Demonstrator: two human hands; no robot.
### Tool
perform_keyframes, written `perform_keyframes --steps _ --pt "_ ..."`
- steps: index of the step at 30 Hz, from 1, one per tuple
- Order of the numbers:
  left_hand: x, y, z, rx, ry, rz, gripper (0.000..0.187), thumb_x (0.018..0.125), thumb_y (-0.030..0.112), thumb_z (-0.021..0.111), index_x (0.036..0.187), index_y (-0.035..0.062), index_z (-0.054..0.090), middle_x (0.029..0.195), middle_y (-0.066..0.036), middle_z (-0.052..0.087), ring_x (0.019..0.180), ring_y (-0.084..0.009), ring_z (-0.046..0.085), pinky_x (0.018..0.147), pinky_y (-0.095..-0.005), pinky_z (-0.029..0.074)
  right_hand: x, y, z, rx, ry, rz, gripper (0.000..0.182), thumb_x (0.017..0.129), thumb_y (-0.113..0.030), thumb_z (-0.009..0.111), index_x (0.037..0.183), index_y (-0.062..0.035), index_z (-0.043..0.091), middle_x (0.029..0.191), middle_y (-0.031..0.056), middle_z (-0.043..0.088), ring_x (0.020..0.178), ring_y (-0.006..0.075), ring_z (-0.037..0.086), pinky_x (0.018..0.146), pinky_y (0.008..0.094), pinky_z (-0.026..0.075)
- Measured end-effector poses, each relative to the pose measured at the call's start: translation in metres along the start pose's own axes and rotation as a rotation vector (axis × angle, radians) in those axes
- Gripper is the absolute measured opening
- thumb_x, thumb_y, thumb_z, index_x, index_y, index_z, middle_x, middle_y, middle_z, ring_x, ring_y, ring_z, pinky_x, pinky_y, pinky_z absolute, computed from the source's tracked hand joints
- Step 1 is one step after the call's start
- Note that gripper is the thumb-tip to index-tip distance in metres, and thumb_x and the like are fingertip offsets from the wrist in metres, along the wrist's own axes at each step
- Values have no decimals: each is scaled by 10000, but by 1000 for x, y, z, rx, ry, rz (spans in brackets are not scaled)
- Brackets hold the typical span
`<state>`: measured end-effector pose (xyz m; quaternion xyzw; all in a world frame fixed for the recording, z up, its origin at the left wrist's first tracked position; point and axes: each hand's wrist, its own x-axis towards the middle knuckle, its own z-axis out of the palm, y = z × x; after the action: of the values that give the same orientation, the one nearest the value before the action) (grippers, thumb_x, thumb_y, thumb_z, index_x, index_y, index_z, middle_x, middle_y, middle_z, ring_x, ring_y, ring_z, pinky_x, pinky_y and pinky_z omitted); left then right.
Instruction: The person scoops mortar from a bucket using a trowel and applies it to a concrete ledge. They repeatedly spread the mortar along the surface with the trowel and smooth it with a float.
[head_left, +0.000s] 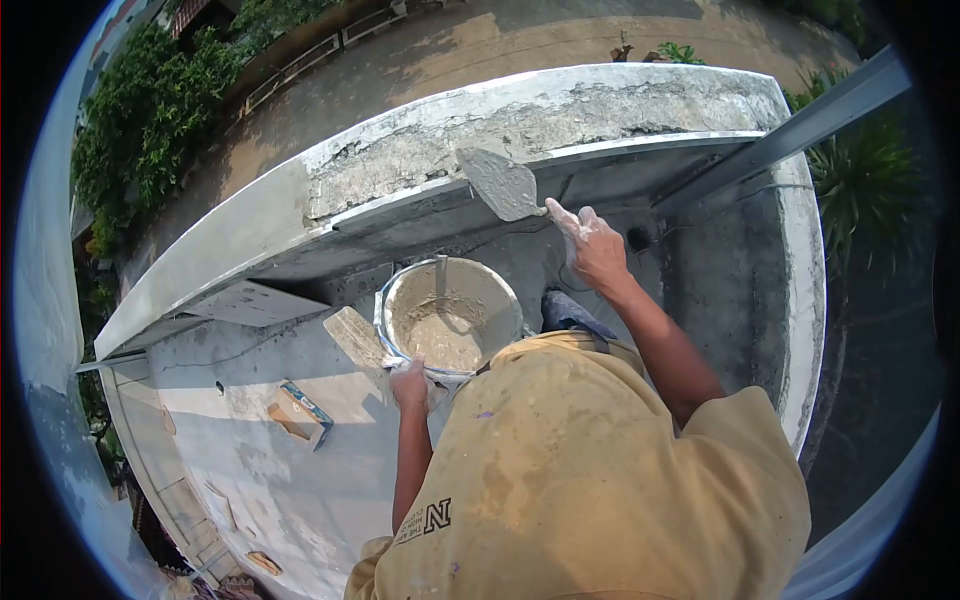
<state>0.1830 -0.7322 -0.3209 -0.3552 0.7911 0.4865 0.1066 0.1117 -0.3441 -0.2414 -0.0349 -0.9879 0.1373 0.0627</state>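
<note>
The right arm stretches forward and up from the shoulder, elbow nearly straight, and the right hand, dusted with mortar, is closed round the handle of a trowel. The trowel's blade, coated with grey mortar, lies tilted against the rough top of the parapet, near the middle of its far edge, just above a metal straightedge that runs along the parapet's inner face. The left arm hangs down close to the body, bent slightly at the elbow, and the left hand is closed on the handle of a float, whose flat board points away toward the left. The float's board lies just beside the near rim of a bucket, which stands on the roof below the parapet and holds wet mortar. A small box lies on the roof to the left of the left hand, well apart from the bucket.
</note>
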Motion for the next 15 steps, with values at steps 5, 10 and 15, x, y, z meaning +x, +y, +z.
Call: perform_keyframes --steps 5,10,15 --pt "7 -13 6 -107 2 -38 413 823 178 727 1050 -142 596 995 -151 645 863 -204 586 785 -327 468 46 -6 -6 -120 -145 64 621 853 -90 543 1419 -319 427 999 124 564 814 284 637 652 413 532" --pt "-11 -14 -2 -191 -50 -90 394 817 150 711 1048 -145 593 982 -140 647 846 -185 587 771 -319 469 2 100 -6 -71 -11 169 586 877 -81 482 1421 -291 421 893 161 565 794 362 619 666 462 503" --pt "-25 -9 -4 -186 62 -37 337 816 127 705 1028 -120 618 956 -122 665 817 -186 605 760 -319 478 -51 113 -37 163 -159 323 532 836 -143 597 1359 -144 500 1006 200 638 933 379 629 785 447 508"
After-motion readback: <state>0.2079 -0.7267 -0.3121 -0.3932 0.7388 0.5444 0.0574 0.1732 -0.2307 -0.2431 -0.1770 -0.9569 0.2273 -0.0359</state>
